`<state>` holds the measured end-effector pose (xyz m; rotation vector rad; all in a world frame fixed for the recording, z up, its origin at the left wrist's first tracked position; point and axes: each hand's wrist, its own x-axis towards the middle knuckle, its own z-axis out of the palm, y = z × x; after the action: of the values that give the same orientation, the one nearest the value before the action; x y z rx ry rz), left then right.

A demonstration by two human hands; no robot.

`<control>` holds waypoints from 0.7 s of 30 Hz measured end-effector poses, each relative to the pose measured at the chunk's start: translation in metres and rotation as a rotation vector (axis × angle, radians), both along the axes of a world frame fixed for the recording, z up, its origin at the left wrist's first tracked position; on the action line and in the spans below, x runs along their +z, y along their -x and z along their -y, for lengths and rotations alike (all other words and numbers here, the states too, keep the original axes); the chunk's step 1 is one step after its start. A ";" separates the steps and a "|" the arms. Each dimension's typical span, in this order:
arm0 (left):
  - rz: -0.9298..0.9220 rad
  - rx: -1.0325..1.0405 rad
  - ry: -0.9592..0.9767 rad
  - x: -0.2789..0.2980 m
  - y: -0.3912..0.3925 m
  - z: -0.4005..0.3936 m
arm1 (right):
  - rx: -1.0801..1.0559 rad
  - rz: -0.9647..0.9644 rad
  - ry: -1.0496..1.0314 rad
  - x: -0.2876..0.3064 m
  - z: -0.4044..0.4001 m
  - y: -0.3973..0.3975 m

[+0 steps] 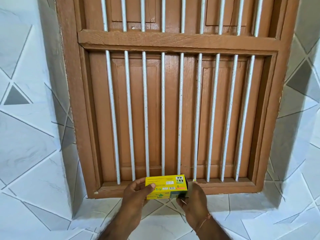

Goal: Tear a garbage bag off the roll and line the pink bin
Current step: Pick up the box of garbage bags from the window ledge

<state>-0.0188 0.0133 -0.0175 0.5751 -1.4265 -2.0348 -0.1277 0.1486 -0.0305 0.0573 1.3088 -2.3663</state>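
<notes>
A yellow garbage-bag box is held in front of a brown window, low in the head view. My left hand grips its left end, thumb on the top face. My right hand is at the box's right end, where the end looks open and dark inside. The fingertips pinch something small and dark at the lower right corner of the box. The roll itself is hidden inside the box. The pink bin is not in view.
A brown wooden window with closed shutters and several white vertical bars fills the middle. Its sill runs just behind the box. White tiled walls with grey triangle lines flank it, and a tiled ledge lies below.
</notes>
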 end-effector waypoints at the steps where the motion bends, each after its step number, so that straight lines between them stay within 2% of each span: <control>1: -0.010 -0.008 -0.011 0.004 -0.003 0.001 | 0.028 0.093 0.074 0.000 -0.005 0.001; 3: -0.025 -0.030 0.001 0.014 -0.005 0.004 | 0.074 0.219 0.095 -0.005 -0.012 0.006; 5: -0.038 -0.041 0.090 0.029 -0.006 0.006 | 0.084 0.260 -0.013 -0.018 -0.011 0.011; 8: 0.045 -0.004 0.401 0.052 -0.007 0.003 | 0.073 0.228 -0.091 -0.030 -0.003 0.006; 10: 0.117 -0.013 0.592 0.061 -0.006 -0.003 | 0.164 0.240 0.022 -0.027 -0.001 -0.003; 13: 0.165 -0.021 0.811 0.070 -0.001 -0.012 | 0.285 0.379 0.264 -0.023 -0.003 -0.014; 15: 0.175 -0.009 0.942 0.078 0.002 -0.018 | 0.323 0.449 0.321 -0.026 -0.004 -0.016; 18: 0.164 -0.027 1.056 0.088 0.004 -0.024 | 0.373 0.485 0.404 -0.032 -0.004 -0.021; 21: 0.093 0.004 1.062 0.101 0.004 -0.021 | 0.345 0.478 0.434 -0.033 -0.007 -0.022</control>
<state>-0.0224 0.0347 0.0835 0.1912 -2.2398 -0.9802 -0.1054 0.1555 -0.0638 0.2301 0.5236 -2.1069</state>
